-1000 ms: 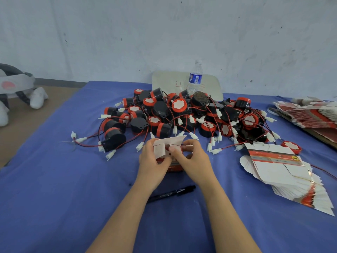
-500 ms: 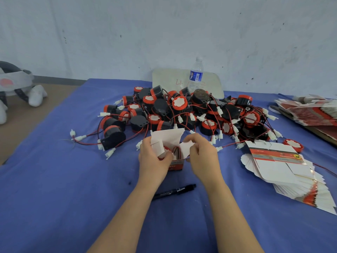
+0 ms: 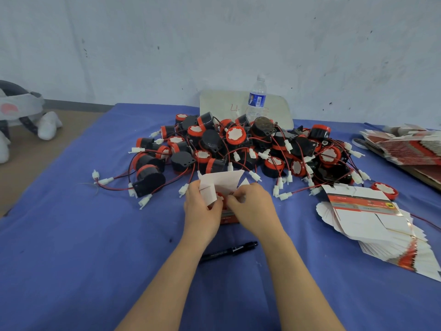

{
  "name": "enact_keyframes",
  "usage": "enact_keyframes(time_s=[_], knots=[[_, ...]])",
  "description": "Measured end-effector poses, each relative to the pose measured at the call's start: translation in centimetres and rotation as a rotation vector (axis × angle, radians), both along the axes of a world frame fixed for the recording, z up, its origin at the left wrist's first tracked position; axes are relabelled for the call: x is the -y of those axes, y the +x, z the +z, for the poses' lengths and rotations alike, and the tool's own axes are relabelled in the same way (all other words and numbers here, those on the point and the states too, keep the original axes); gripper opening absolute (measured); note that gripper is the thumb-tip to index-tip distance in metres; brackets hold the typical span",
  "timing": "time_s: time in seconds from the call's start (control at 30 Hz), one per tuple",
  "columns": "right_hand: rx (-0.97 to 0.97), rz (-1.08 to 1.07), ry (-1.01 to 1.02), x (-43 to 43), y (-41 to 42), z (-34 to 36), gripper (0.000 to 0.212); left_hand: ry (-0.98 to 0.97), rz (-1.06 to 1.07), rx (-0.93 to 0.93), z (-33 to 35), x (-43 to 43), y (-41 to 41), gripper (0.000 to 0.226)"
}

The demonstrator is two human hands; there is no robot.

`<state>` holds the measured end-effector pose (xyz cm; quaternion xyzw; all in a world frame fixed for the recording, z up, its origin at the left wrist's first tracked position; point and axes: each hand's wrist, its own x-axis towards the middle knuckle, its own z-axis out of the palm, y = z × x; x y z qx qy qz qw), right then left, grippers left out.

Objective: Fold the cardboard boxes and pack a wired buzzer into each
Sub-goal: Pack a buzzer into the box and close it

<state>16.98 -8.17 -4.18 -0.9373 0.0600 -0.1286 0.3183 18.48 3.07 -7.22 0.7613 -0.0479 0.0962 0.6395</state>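
Box: one small cardboard box stands on the blue table cloth, front and centre, just in front of the buzzer heap. The white top flaps stick up and open, and the red printed body shows low down between the two hands.
Buzzer in box: a bit of red peeks out of the open mouth. Most of it's hidden, so I can't tell how it sits.
Left hand: wraps the box's left side, fingers curled, thumb pressing on the left side flap.
Right hand: on the box's right side, fingers curled, thumb and forefinger pinched together right at the mouth. Flap or wire? Honestly can't tell.
Buzzer heap: a big tangle of black-and-red buzzers with red and black wires and white plugs, behind the box.
Flat boxes: a fanned stack to the right, well apart from the hands. Another stack lies at the far right edge.
Pen: a black marker on the cloth, partly under the left forearm.
Back of table: a water bottle upright in front of a small white board.
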Motion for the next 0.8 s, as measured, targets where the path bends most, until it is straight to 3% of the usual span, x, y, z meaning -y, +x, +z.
enact_keyframes(time_s=[0.2, 0.37, 0.53, 0.8], knots=[[0.025, -0.187, -0.161, -1.1, 0.9, 0.2, 0.025, 0.001, -0.012, 0.036, -0.2, 0.2, 0.0, 0.040], [0.043, -0.241, -0.053, -1.5, 1.2, -0.3, 0.027, 0.009, -0.010, 0.022, -0.3, 0.2, 0.1, 0.044], [0.110, -0.131, 0.035, -1.0, 0.9, -0.7, 0.024, 0.017, -0.008, 0.031, -0.3, 0.2, 0.2, 0.042], [-0.029, 0.032, -0.001, 1.0, 1.0, -0.3, 0.016, 0.017, -0.014, 0.034, -0.3, 0.2, 0.2, 0.043]])
